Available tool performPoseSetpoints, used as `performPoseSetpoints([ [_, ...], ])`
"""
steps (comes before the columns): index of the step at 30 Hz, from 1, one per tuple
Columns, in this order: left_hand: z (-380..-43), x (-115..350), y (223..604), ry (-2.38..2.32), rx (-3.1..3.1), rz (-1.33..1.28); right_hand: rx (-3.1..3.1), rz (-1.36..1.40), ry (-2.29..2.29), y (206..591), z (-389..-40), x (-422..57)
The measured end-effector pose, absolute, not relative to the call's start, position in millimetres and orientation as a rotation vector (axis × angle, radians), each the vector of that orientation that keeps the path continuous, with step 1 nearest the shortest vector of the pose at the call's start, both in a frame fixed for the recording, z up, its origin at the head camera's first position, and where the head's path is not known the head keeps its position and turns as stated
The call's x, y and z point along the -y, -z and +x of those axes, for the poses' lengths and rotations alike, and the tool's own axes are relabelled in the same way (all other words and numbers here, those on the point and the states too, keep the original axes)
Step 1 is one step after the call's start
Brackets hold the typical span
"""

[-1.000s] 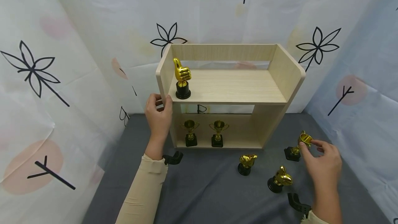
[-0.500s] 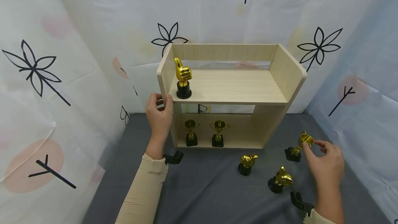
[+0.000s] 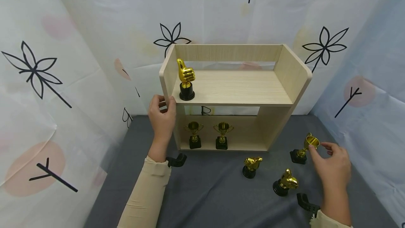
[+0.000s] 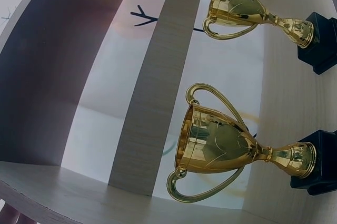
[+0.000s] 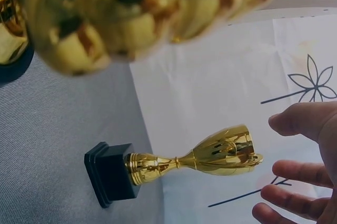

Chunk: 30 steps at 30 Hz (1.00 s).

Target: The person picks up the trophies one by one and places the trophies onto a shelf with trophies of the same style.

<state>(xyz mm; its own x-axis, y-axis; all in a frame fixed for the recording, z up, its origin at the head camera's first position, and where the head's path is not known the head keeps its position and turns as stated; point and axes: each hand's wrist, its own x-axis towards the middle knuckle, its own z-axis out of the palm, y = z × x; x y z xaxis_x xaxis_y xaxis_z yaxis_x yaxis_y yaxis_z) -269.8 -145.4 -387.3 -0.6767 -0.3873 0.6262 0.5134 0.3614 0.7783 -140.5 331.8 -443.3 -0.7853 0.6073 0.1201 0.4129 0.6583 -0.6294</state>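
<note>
My left hand [image 3: 162, 115] grips the left side panel of a pale wooden two-tier shelf [image 3: 240, 87]. On its upper tier stands a gold thumbs-up trophy [image 3: 186, 78] with a black round base. Two gold trophy cups, the left one [image 3: 194, 134] and the right one [image 3: 222, 134], stand on the lower tier; both show large in the left wrist view. At the right, a third trophy cup [image 5: 210, 155] stands upright on the grey cloth. My right hand [image 3: 333, 166] is beside its rim, thumb and fingers spread apart, and the right wrist view shows a gap between them and the cup.
Two more thumbs-up trophies stand on the grey cloth [image 3: 202, 192]: one [image 3: 251, 166] in front of the shelf, another [image 3: 285, 183] closer to my right wrist. Patterned white fabric [image 3: 110, 27] hangs behind the shelf and along both sides.
My right hand has shifted slightly right, its fingers coming away from the cup's rim. The cup stays where it was. My left hand keeps its grip on the shelf.
</note>
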Motion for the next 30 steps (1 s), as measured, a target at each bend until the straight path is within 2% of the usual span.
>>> performPoseSetpoints([
  [24, -269.3, 143.3, 386.4, 1.416, 1.837, -0.092, 2.619, -0.816, -0.847, 454.1, -147.7, -342.9],
  [30, -258.7, 136.5, 374.0, 1.434, 1.818, -0.096, 2.648, -0.804, -0.856, 453.4, -150.7, -345.1],
])
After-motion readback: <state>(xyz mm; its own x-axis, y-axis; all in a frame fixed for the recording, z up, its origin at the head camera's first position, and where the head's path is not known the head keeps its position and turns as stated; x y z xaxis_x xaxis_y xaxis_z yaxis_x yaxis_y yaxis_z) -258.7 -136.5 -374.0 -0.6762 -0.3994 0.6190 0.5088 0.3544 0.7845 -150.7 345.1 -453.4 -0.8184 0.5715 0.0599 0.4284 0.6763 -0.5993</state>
